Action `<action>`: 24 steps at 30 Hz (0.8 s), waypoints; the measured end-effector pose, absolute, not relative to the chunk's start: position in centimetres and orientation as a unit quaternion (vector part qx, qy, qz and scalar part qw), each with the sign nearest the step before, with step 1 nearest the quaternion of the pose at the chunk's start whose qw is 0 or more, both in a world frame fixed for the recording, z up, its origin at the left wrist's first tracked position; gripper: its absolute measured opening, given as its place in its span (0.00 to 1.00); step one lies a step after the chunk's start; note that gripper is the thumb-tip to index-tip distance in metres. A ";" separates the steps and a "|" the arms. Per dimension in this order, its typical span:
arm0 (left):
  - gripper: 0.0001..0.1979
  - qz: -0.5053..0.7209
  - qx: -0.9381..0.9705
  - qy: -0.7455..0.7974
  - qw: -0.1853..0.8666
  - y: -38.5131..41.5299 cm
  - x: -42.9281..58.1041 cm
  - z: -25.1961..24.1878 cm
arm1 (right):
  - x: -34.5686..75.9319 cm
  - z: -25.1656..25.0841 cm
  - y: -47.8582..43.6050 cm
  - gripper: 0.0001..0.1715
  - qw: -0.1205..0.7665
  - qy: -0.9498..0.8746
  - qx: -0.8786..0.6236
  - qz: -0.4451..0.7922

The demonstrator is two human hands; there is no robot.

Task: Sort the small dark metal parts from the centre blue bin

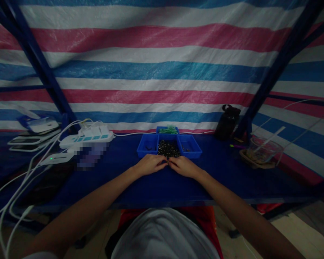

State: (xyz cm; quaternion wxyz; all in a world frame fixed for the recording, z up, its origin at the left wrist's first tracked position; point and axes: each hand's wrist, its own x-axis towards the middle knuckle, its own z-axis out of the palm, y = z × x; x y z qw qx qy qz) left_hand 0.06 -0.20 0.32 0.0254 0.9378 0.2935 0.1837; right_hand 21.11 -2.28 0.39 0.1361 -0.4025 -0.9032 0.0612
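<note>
Small dark parts (167,145) heaped between two blue side trays, our fingertips meeting at the heap's near edge.
Our left hand (152,164) and right hand (184,166) curl inward, fingers and thumbs drawn nearly together; whether we pinch a tiny piece, we cannot tell. In this dim light, we'd do best to handle pieces singly, by feel, low over the table (164,189), clear of the left tray (145,154) and right tray (193,155).

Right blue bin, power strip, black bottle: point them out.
Right blue bin (193,155), head view: front wall.
Power strip (86,139), head view: socket face.
Black bottle (226,124), head view: middle of its body.
</note>
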 end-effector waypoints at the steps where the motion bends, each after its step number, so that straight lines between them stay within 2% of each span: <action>1: 0.12 0.185 0.938 0.293 0.029 -0.2 0.1 0.3 | 21.1 0.4 -2.3 0.12 0.134 -0.903 -0.403 0.061; 24: 0.13 0.200 0.938 0.283 0.018 -0.2 0.0 0.1 | 21.1 0.5 -2.4 0.10 0.141 -0.904 -0.397 0.073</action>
